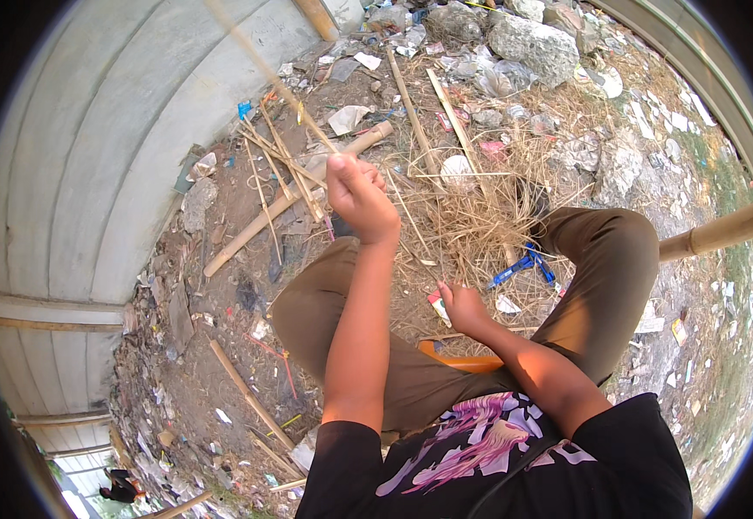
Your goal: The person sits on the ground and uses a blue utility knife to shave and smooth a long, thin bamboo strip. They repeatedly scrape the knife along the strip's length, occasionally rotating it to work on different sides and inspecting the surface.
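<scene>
My left hand [361, 197] is raised over my left knee, its fingers wrapped round a long thin bamboo strip [314, 128]. The strip slants up and left past the far edge of the view, its outer end blurred. Lower down, between my knees, my right hand [466, 310] is closed, thumb pointing forward. Whatever it pinches is too small or hidden to name. Just ahead of it lies a heap of dry fibrous shavings [467, 225]. A blue tool [523, 265] rests on the ground near my right knee. An orange curved object [463, 360] sits partly under my right forearm.
A thick bamboo pole [251, 233] and several split strips lie to the left. Rocks [534, 48] and litter cover the far ground. A grey panel wall [73, 164] stands on the left. Another bamboo pole [722, 227] juts in from the right, by my knee.
</scene>
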A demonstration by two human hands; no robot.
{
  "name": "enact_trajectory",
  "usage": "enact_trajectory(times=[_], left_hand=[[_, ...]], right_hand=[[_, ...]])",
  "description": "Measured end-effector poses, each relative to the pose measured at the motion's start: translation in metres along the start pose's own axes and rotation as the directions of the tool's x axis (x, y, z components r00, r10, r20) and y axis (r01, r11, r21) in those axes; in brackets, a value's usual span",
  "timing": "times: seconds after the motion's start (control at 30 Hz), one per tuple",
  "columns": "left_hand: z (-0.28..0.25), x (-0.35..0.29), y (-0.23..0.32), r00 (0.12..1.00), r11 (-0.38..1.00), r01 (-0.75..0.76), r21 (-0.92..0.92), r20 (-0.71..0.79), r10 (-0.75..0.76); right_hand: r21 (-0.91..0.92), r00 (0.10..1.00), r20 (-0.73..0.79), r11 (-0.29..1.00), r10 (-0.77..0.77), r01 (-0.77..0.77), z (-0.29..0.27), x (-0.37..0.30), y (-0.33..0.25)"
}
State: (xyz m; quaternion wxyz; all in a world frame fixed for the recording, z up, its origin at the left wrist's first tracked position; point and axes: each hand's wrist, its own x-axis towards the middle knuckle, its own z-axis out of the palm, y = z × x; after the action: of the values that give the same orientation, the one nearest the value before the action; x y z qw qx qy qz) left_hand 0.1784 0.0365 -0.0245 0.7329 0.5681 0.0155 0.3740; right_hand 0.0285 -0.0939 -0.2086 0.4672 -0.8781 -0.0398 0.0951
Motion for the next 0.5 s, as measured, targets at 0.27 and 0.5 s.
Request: enact_trajectory(times=[0.27, 0.5], left_hand=[[-0.012, 0.01, 0.005, 0.996, 0.999, 0.035, -0.029, -0.081, -0.037], [-0.009, 0.013, 0.003, 0.997, 0.998, 0.026, -0.064, -0.065, -0.03]], right_hand=[[0.306, 0.974, -0.209, 0.94, -0.088, 0.151, -0.034, 0.011, -0.056], [-0.049, 0.969, 0.094, 0.973, 0.227, -0.224, 0.0, 0.005, -0.006]])
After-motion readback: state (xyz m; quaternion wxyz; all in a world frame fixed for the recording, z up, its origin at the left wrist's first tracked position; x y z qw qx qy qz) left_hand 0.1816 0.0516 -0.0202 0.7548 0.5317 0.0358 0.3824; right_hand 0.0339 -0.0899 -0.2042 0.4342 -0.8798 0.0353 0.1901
